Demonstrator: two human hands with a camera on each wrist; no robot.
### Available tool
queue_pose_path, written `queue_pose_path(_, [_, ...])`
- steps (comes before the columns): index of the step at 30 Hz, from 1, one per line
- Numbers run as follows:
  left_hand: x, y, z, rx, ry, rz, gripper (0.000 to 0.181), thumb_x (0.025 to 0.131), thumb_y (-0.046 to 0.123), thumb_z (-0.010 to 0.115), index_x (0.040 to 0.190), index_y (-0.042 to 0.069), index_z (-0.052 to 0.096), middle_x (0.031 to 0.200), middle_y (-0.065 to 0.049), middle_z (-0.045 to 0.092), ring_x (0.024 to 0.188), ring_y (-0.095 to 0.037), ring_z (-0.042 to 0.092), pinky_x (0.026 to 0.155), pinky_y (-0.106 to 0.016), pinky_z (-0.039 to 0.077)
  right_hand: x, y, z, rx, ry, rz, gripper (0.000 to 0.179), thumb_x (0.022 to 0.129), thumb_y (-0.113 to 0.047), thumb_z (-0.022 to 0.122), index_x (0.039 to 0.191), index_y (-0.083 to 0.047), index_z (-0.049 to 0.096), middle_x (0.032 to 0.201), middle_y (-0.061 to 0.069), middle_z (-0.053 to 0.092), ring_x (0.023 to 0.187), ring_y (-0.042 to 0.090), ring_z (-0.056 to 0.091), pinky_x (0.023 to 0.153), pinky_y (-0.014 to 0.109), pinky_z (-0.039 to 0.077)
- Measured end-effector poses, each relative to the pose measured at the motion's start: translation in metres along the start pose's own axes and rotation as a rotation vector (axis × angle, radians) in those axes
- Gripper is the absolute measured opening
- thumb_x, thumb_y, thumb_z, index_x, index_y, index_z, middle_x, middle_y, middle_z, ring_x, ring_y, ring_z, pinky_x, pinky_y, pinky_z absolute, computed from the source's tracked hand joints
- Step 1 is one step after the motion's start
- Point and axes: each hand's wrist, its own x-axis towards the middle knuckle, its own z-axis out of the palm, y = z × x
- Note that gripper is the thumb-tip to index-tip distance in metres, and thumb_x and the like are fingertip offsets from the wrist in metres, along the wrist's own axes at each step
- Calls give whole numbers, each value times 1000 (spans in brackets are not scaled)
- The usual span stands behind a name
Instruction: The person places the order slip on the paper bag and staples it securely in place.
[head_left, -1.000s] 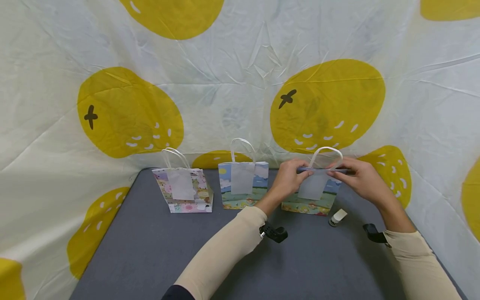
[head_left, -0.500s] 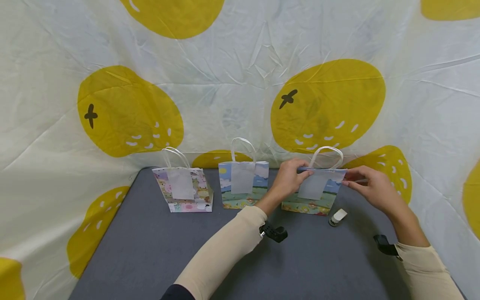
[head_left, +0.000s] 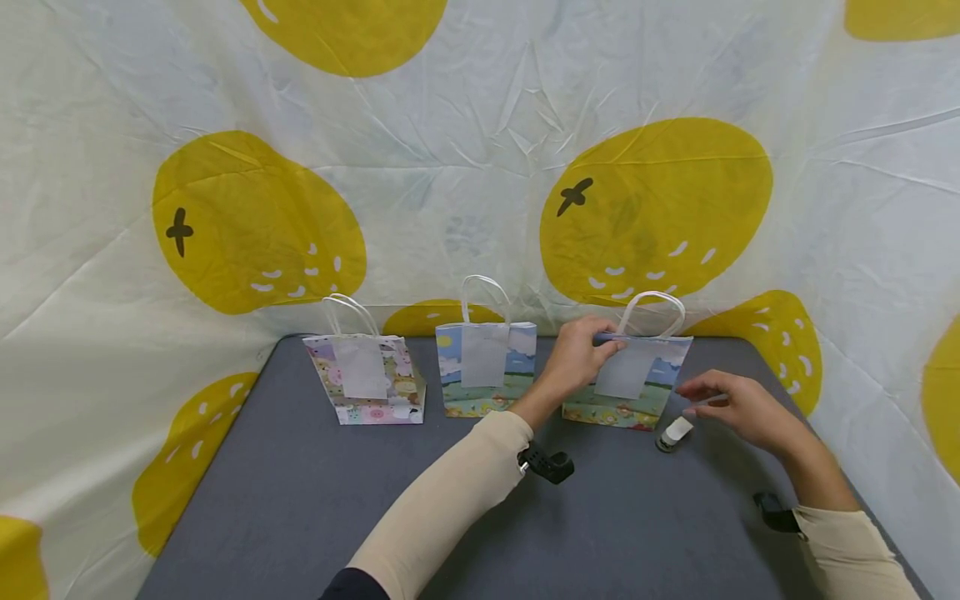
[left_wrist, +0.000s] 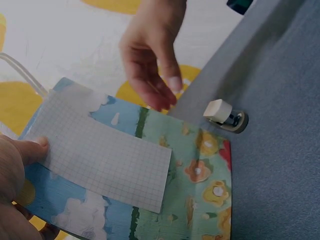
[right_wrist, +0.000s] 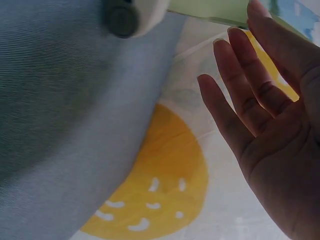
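My left hand (head_left: 579, 354) pinches the top left edge of the right-hand paper gift bag (head_left: 615, 413), thumb in front over a white gridded paper slip (left_wrist: 107, 150). This bag has a blue sky, green meadow and flowers, with white handles standing up. My right hand (head_left: 738, 408) is off the bag, its fingers loosely bent and holding nothing. Just below those fingertips, a small white-and-grey stapler-like tool (head_left: 677, 432) lies on the table beside the bag's lower right corner. In the right wrist view, the fingers (right_wrist: 232, 107) are spread and the palm shows.
A matching meadow paper bag (head_left: 525, 367) stands in the middle of the grey table (head_left: 300, 508). To its left is a pink animal-print paper bag (head_left: 401, 375). Both carry white slips on their fronts. A white curtain (head_left: 450, 208) with yellow fruit shapes hangs behind.
My right hand has let go of the bag's top right edge and moved right, then down toward the small tool. My left hand has kept its pinch on the bag.
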Motion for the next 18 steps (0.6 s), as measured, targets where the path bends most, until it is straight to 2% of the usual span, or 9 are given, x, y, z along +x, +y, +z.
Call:
queue_pose_path(7, [0, 0, 0, 3, 1, -3, 11, 96, 23, 72, 101, 14, 75, 108, 1, 71, 96, -6, 62, 76, -13, 43, -3, 15, 14, 72, -63, -60, 34, 82, -8, 83, 113, 1, 71, 107, 14, 70, 99, -2, 62, 78, 23, 56])
queue_pose_path(10, [0, 0, 0, -2, 2, -4, 11, 96, 23, 72, 102, 13, 75, 108, 1, 71, 96, -7, 62, 75, -13, 44, -5, 20, 19, 82, -101, -68, 39, 80, -8, 85, 114, 2, 70, 110, 16, 69, 101, -3, 60, 80, 29, 58])
queue_pose_path(14, [0, 0, 0, -8, -1, -8, 12, 96, 22, 72, 103, 13, 75, 109, 1, 71, 97, -7, 62, 76, -13, 44, -6, 26, 26, 58, -135, -90, 44, 77, -8, 87, 116, 1, 69, 114, 17, 68, 103, 3, 60, 82, 38, 58])
queue_pose_path(18, [0, 0, 0, 2, -3, -7, 13, 96, 23, 72, 104, 13, 75, 110, 1, 71, 99, -8, 63, 79, -13, 45, -7, 30, 31, 27, -150, -112, 45, 76, -8, 88, 116, 0, 69, 115, 16, 67, 103, 7, 59, 82, 34, 57])
